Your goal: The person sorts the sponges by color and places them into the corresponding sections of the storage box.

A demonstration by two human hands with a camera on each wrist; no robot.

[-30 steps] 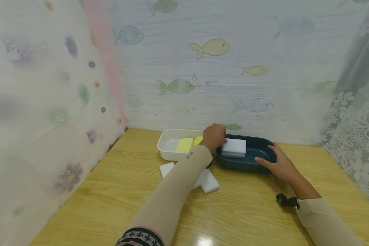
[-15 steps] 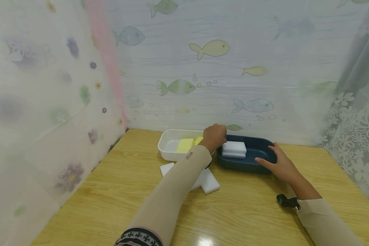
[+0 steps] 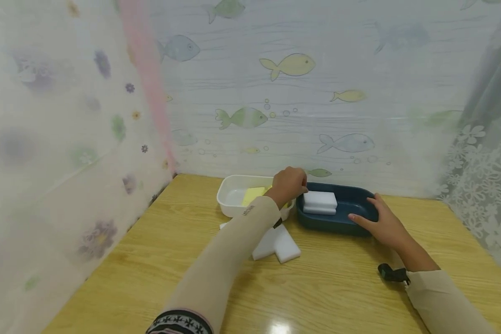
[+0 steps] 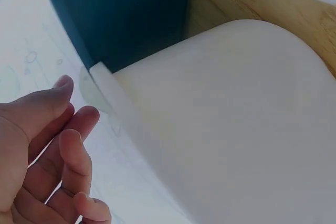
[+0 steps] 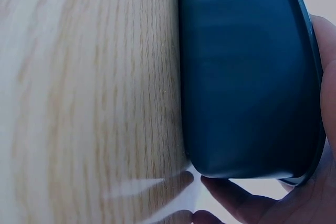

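A dark blue oblong tray [image 3: 355,208] stands at the back of the table, with a stack of white sponge blocks [image 3: 320,200] at its left end. My right hand [image 3: 386,226] grips the tray's right end, thumb at the near side and fingers at the far side. Over the meeting ends of the two trays is my left hand [image 3: 289,182], fingers loosely bent around nothing. A white tray [image 3: 229,212] sits just left of the blue one. Yellow sponge blocks [image 3: 253,195] lie in it, partly hidden by my left hand and sleeve.
More white sponge blocks [image 3: 287,246] lie overlapping on the wooden table [image 3: 338,287] in front of the white tray, partly under my left forearm. A fish-patterned curtain [image 3: 250,93] hangs right behind the trays. A small black device [image 3: 392,272] is at my right wrist.
The top white sponge block has settled flat onto the one below. My left hand has let go of it and drawn slightly left. My right hand stays on the blue tray.
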